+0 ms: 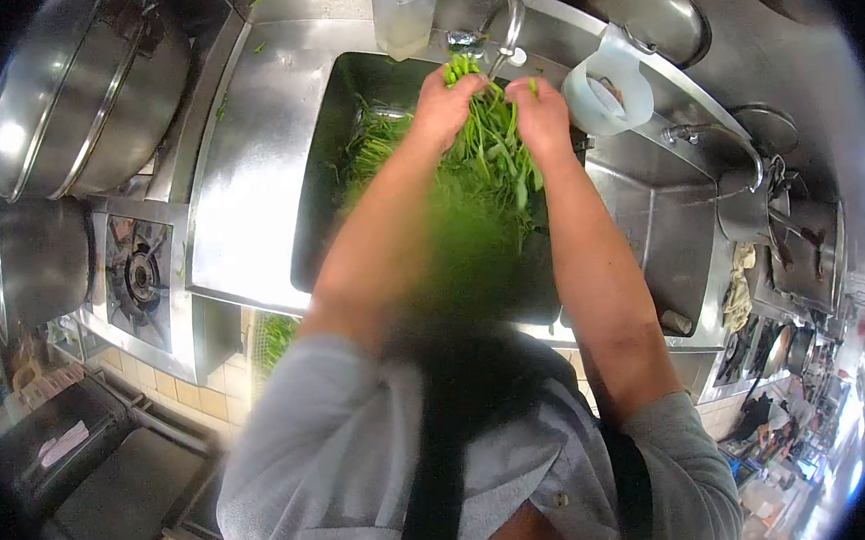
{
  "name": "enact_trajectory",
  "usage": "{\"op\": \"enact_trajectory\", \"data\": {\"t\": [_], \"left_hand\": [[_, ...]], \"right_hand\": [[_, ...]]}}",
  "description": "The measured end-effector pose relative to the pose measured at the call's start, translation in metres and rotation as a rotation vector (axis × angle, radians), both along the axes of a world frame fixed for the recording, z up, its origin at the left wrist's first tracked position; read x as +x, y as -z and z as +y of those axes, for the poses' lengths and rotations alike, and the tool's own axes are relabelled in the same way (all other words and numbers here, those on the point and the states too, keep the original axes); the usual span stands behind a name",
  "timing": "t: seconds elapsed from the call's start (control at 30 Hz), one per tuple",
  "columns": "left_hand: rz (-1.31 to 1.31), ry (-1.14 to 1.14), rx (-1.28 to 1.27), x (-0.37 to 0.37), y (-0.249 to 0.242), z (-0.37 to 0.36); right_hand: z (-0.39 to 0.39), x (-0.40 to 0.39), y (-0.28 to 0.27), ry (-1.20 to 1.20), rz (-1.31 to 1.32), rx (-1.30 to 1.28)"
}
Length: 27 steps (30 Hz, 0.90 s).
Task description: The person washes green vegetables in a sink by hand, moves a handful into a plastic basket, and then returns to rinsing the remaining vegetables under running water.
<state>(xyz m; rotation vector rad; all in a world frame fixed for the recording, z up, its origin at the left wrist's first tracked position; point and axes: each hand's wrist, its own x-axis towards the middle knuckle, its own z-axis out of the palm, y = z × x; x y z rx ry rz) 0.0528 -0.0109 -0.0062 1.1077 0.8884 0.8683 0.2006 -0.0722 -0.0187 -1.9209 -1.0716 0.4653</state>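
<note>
Long green leafy stems [489,146] hang in a bunch over the left sink basin [319,193], just below the curved faucet [513,29]. My left hand [443,107] is closed around the upper end of the bunch, with stem ends sticking out above the fingers. Close to its right, my right hand [541,117] is closed on stems of the same bunch. More greens [374,149] lie in the basin under my left forearm. A blurred green patch shows between my forearms, too smeared to make out.
A clear plastic container [405,16] stands behind the basin, and a white pitcher [608,87] to its right. The second basin [661,244] has its own faucet [714,135]. Large metal pots [69,85] and a gas burner [140,275] are at the left.
</note>
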Motion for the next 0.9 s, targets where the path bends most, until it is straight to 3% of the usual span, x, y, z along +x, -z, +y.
{"op": "enact_trajectory", "data": {"t": [0.07,0.1,0.17,0.23,0.3,0.33,0.37,0.43,0.67,0.7,0.77,0.9], "left_hand": [[-0.042,-0.076,-0.111,-0.004,-0.003,-0.002],[-0.085,-0.153,-0.22,-0.008,-0.005,-0.002],[-0.194,-0.114,-0.223,-0.013,0.009,0.005],[-0.172,-0.05,-0.23,-0.019,0.008,0.006],[-0.122,-0.021,-0.233,-0.022,-0.004,0.001],[-0.097,-0.004,-0.3,-0.024,-0.019,-0.005],[-0.073,0.013,-0.367,-0.024,-0.03,-0.009],[-0.146,0.048,-0.363,-0.018,-0.014,-0.005],[-0.119,0.066,-0.371,-0.029,-0.044,-0.016],[-0.121,0.063,-0.373,-0.029,-0.032,-0.012],[-0.466,0.214,-0.283,-0.026,0.012,0.004],[-0.568,0.335,-0.291,-0.035,0.027,0.014]], "right_hand": [[-0.003,0.015,-0.001,0.102,0.362,0.075],[-0.006,0.017,-0.008,0.101,0.364,0.073],[-0.012,0.02,-0.019,0.205,0.731,0.323],[-0.011,0.027,-0.025,0.196,0.766,0.368],[-0.012,0.025,-0.035,0.007,0.558,0.192],[-0.01,0.015,-0.039,0.042,0.296,0.021],[-0.01,0.003,-0.041,0.046,0.295,0.022],[-0.009,-0.012,-0.043,-0.282,-0.162,-0.032],[-0.005,-0.006,-0.043,-0.265,-0.2,-0.262],[-0.005,-0.002,-0.041,-0.267,-0.201,-0.264],[-0.005,0.011,-0.025,-0.251,-0.364,-0.278],[-0.016,0.028,-0.013,-0.296,-0.543,-0.493]]}}
